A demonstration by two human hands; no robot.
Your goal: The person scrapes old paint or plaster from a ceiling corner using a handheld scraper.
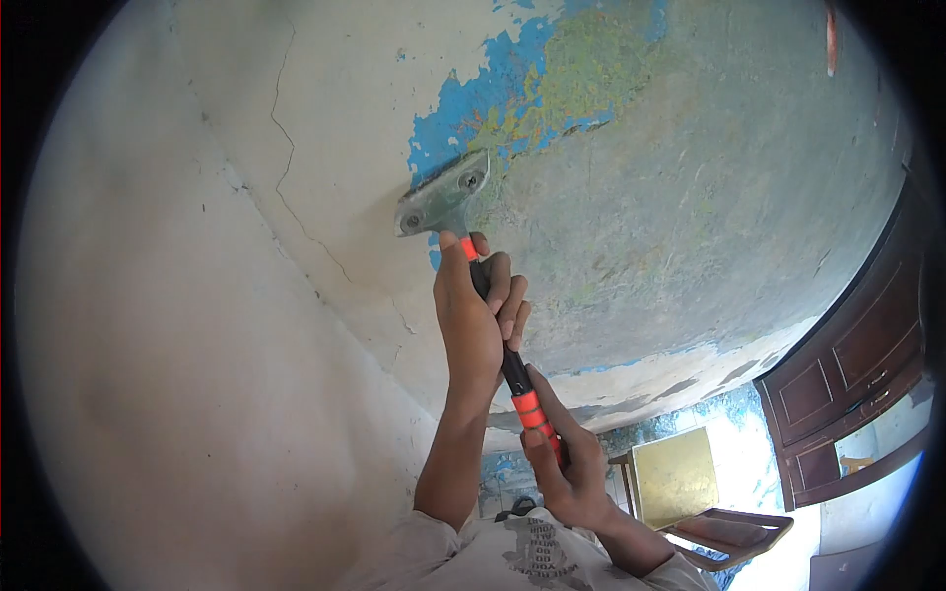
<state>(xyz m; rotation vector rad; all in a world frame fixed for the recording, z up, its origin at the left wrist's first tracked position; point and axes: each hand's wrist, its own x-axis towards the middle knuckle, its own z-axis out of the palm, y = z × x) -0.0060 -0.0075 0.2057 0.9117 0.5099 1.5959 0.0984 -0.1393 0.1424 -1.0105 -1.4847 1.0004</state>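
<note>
A scraper point(445, 200) with a grey metal blade head, two screws and a black handle with orange-red bands is pressed flat against a wall point(680, 197). The blade sits at the lower edge of a patch of peeling blue and green paint point(552, 79). My left hand point(478, 310) grips the upper handle just below the blade, thumb pointing up along it. Lower down, my right hand point(567, 473) is closed around the end of the handle. Both forearms rise from the bottom of the view.
A pale plaster surface point(197, 345) with long cracks fills the left side. Dark wooden panelled doors point(847, 374) stand at the right. A yellow-topped piece of furniture point(675, 473) and a wooden frame point(734, 537) sit at the lower right.
</note>
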